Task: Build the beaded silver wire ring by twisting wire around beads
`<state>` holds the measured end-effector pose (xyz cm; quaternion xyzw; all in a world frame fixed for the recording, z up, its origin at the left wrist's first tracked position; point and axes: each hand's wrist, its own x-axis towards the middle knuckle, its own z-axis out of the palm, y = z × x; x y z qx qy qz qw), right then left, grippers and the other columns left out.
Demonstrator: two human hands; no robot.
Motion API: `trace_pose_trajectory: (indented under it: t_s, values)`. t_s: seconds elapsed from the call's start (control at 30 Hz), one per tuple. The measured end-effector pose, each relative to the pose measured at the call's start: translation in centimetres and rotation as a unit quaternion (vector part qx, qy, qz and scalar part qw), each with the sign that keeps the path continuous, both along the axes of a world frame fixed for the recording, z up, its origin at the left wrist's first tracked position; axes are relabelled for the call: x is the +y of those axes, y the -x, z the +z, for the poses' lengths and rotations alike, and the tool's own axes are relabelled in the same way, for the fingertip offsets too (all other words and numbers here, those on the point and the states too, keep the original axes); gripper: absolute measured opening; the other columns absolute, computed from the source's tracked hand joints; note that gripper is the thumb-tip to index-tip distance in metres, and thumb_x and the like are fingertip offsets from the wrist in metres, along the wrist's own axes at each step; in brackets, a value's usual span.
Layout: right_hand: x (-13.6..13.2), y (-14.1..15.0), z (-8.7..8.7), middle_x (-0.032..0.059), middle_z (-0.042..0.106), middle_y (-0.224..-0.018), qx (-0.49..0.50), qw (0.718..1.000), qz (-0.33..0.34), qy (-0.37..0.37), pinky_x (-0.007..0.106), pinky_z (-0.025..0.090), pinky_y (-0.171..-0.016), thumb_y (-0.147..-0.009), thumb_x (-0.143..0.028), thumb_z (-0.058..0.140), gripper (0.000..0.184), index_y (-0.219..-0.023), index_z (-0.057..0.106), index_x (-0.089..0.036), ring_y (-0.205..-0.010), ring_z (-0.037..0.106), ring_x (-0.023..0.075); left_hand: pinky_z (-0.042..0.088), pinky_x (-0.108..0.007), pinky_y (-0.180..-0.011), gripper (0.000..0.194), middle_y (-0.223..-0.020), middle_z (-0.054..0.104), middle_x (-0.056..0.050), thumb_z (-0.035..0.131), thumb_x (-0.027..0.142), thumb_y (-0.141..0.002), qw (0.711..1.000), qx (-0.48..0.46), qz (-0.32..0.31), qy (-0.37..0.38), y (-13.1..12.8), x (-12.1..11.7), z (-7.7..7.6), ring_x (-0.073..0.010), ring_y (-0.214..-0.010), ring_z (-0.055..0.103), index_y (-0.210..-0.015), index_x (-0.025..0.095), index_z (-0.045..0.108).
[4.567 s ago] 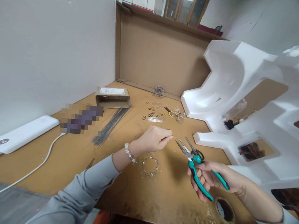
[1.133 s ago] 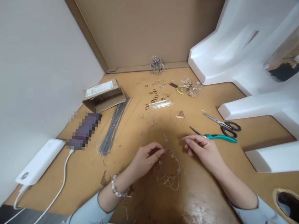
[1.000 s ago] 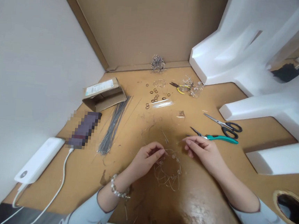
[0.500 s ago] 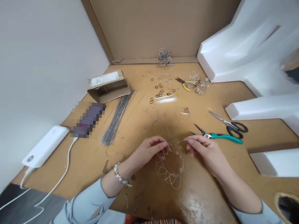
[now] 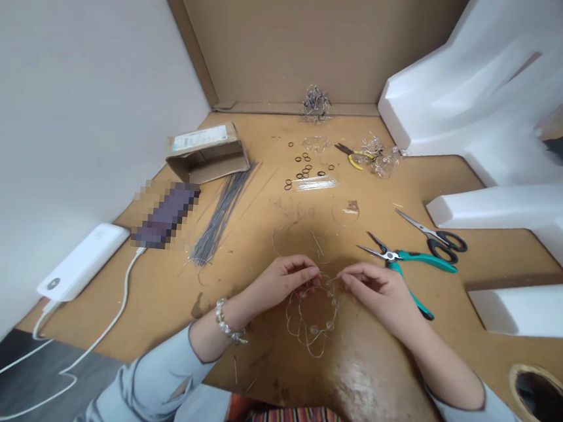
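The left hand point(image 5: 290, 279) pinches the far side of a beaded wire ring point(image 5: 314, 330) between thumb and forefinger, close in front of the person above the table point(image 5: 385, 378). The ring is nearly round, with no clear long axis; thin loops fan out from its left and near sides, the longest pointing toward the body. The right hand point(image 5: 378, 290), thumb and forefinger closed to a narrow pinch, holds a fine wire point(image 5: 335, 279) whose long axis runs sideways and slightly nearer the body, its free end pointing left at the ring. Whether wire and ring touch is too fine to tell. Just beyond the right hand, the pliers point(image 5: 392, 255) lie spread, tips pointing left and away, one green handle running right and the other back toward the person, partly behind that hand. The scissors point(image 5: 436, 241) lie beyond them, blades pointing left and away. Farther left, a bundle of rods point(image 5: 221, 219) slants lengthwise from near left to far right, its far end at the open box point(image 5: 207, 154).
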<state>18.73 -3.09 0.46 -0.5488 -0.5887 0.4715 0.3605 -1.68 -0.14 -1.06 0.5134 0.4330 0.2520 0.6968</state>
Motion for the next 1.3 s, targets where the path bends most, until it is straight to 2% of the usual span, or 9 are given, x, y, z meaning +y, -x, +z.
trace_pose_trajectory:
  t_s: [0.2,0.4,0.57,0.8,1.3]
  values:
    - [0.0,-0.1,-0.3,0.0042,0.068,-0.073,-0.032,0.998,0.014,-0.05,0.027,0.044,-0.058,-0.079,-0.036,0.059,0.021,-0.076,0.07,-0.019,-0.063,0.057,0.0147,0.043,-0.022,-0.057,0.035,-0.074,0.061,-0.002,0.064,0.048,-0.077,1.0,0.005,0.01,0.006,-0.1,-0.1,0.2,-0.0099,-0.064,0.054,-0.078,0.013,0.062]
    - [-0.2,-0.1,0.0,0.0044,0.068,-0.072,-0.014,0.999,0.002,-0.05,0.026,0.044,-0.056,-0.08,-0.036,0.06,0.021,-0.077,0.07,-0.018,-0.062,0.057,0.0142,0.043,-0.021,-0.057,0.032,-0.075,0.062,-0.003,0.063,0.045,-0.079,1.0,-0.003,0.008,0.0,-0.2,-0.2,0.4,-0.0097,-0.066,0.055,-0.078,0.013,0.062]
    - [-0.2,-0.3,0.6,0.0013,0.064,-0.064,0.055,0.998,-0.007,0.016,0.025,0.044,-0.055,-0.077,-0.039,0.064,0.022,-0.077,0.07,-0.018,-0.056,0.054,0.0119,0.044,-0.021,-0.06,0.03,-0.076,0.063,-0.003,0.062,0.043,-0.08,1.0,-0.015,0.015,-0.013,-0.2,-0.2,0.6,-0.0099,-0.066,0.055,-0.079,0.013,0.062]
    - [-0.1,-0.3,0.0,0.0014,0.065,-0.068,0.148,0.984,0.027,0.1,0.026,0.047,-0.062,-0.074,-0.041,0.068,0.024,-0.077,0.07,-0.018,-0.059,0.056,0.0109,0.045,-0.022,-0.063,0.03,-0.077,0.064,-0.003,0.061,0.043,-0.081,0.999,-0.022,0.003,-0.026,-0.1,-0.2,0.6,-0.0108,-0.069,0.056,-0.08,0.013,0.063]
    - [-0.1,0.0,0.4,0.0014,0.063,-0.063,0.054,0.996,0.014,0.068,0.025,0.044,-0.057,-0.075,-0.044,0.064,0.028,-0.076,0.068,-0.017,-0.057,0.054,0.0121,0.045,-0.023,-0.062,0.029,-0.075,0.061,-0.002,0.061,0.042,-0.081,0.999,-0.002,-0.005,-0.043,-0.1,-0.1,-0.3,-0.0096,-0.064,0.053,-0.081,0.013,0.063]
